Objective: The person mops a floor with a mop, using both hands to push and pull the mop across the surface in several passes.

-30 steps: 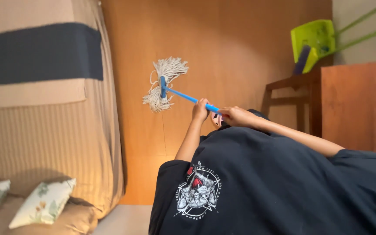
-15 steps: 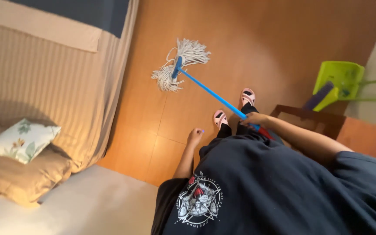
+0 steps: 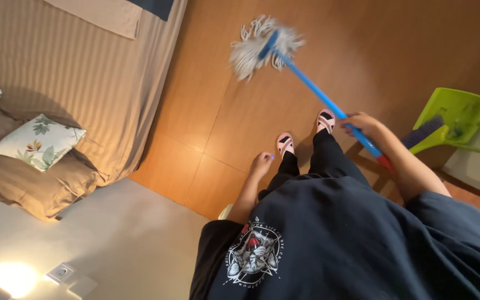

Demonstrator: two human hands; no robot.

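One hand does the work: the right hand (image 3: 362,123) has its fingers wrapped tight around the blue handle of the mop (image 3: 306,83), whose pale string head lies out on the wooden floor (image 3: 206,111) ahead of the sandalled feet (image 3: 304,133). The left hand (image 3: 262,164) hangs free beside the leg, fingers loosely curled and holding nothing. Near the right arm stands a green dustpan (image 3: 456,111) with a brush. To the left lies a bed (image 3: 73,72) with a leaf-patterned pillow (image 3: 37,141).

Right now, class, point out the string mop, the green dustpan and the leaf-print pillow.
string mop (image 3: 265,47), head view, on the pale string head.
green dustpan (image 3: 455,114), head view, on its open pan.
leaf-print pillow (image 3: 37,141), head view, on the middle of its cover.
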